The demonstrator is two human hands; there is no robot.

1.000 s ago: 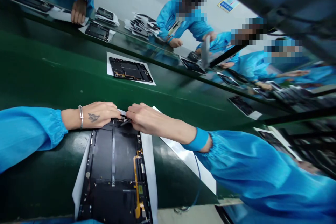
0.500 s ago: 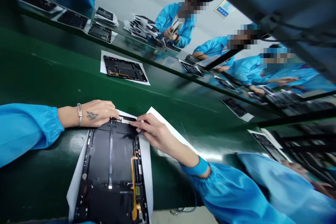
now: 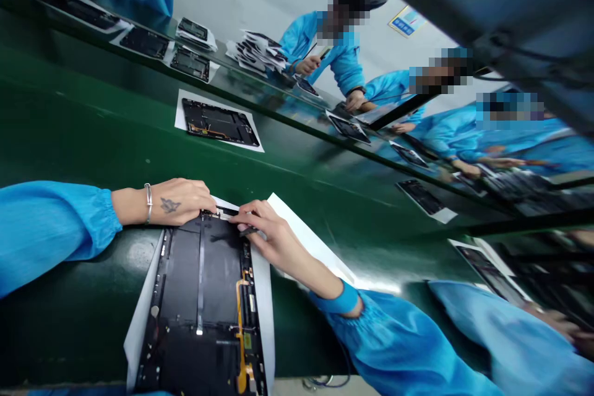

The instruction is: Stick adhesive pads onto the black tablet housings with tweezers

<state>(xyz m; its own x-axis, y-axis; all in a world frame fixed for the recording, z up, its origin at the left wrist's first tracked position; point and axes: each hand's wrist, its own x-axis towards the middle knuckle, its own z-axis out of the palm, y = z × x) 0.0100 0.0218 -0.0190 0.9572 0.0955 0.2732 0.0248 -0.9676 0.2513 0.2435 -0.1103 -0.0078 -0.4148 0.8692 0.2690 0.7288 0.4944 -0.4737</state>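
Observation:
A black tablet housing (image 3: pixel 185 278) lies lengthwise before me on a white paper sheet (image 3: pixel 262 297), showing a grey ribbon cable down its middle and an orange flex cable (image 3: pixel 240 322) at its right side. My left hand (image 3: pixel 183 201), with a silver bangle at the wrist, is closed at the far left corner, its bent fingers on the far edge. Across from it, my right hand (image 3: pixel 266 229) is closed around a thin dark tool (image 3: pixel 249 231) whose exact kind I cannot make out. Its fingertips touch a pale strip (image 3: pixel 225 213) along the far edge.
Another housing on paper (image 3: pixel 223 124) lies farther off on the green table (image 3: pixel 93 136). White paper (image 3: pixel 306 235) sits beyond my right hand. A raised glass shelf bears housings and a paper stack (image 3: pixel 257 52). Co-workers in blue sit opposite; a blue sleeve (image 3: pixel 505 328) is close at right.
The view has shifted slightly. Both hands stay at the housing's far edge, and the dark tool now lies flatter in my right hand. The co-worker opposite has lowered one arm to the shelf.

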